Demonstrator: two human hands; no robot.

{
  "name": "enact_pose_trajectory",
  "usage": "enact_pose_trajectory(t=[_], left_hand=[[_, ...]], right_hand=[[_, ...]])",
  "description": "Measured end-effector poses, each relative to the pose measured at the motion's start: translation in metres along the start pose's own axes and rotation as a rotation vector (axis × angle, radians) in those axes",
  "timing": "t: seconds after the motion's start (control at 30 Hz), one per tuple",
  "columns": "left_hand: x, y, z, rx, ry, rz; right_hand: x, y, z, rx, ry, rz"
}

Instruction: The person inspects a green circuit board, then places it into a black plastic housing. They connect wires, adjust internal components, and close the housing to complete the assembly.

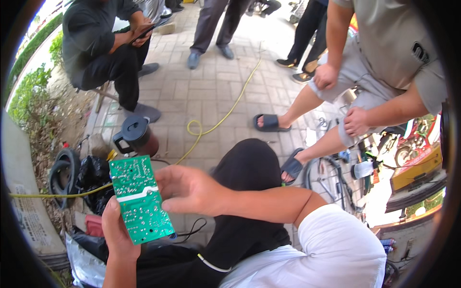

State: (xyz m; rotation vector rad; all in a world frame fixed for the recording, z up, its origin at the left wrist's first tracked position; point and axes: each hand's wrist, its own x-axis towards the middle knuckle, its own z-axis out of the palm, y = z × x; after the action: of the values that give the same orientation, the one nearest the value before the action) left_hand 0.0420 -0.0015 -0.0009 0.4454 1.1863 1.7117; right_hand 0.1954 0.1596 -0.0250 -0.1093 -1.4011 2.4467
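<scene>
Head view, the one feed I have.

Item: circuit board (144, 211), green, 1; located at 8 o'clock, above the wearer's lap, slightly tilted, soldered face toward me, one pale band across its middle.
Hands, wearer's own, 2. Left hand (120, 230): closed on the board's lower left edge, thumb at the rim. Right hand (194, 189): half-curled at the board's right edge; fingertips partly hidden, so I cannot tell whether it grips or merely touches.

Progress, by my judgement: the board is out of any casing and up for handling; solder joints are in place across the visible face. No tool shows in either hand. Anything left to do on it, or on its hidden face, I cannot tell.

Surroundings, counted:
- Lidded jug (139, 137), dark, 1; 9 o'clock, on the paving (177, 96).
- Yellow cable (38, 196), apparently 1, with one small loop; from 12 round to 9 o'clock.
- Black tyre (72, 161), at least 1; between 8 and 9.
- Dark slides (273, 123), 2; about 3 o'clock, worn by a seated person (386, 45) at 2.
- Other people, at least 4, that one included: seated at 10, standing at 12 and 1.
</scene>
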Motion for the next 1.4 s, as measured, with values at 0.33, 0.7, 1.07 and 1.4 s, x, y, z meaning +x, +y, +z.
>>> enact_pose_trajectory(t=[0.33,0.7,1.07,1.4], left_hand=[[-0.003,0.006,0.002,-0.086,0.158,0.000],[-0.018,0.007,-0.037,-0.012,0.135,-0.184],[-0.008,0.003,-0.046,0.047,0.095,-0.095],[0.001,0.013,-0.044,-0.069,0.053,-0.300]], right_hand=[[0.000,-0.011,0.018,-0.017,0.063,0.127],[0.007,0.008,0.013,0.036,0.014,0.232],[0.024,0.003,0.013,-0.149,0.117,0.269],[0.019,0.001,0.018,-0.170,0.259,0.185]])
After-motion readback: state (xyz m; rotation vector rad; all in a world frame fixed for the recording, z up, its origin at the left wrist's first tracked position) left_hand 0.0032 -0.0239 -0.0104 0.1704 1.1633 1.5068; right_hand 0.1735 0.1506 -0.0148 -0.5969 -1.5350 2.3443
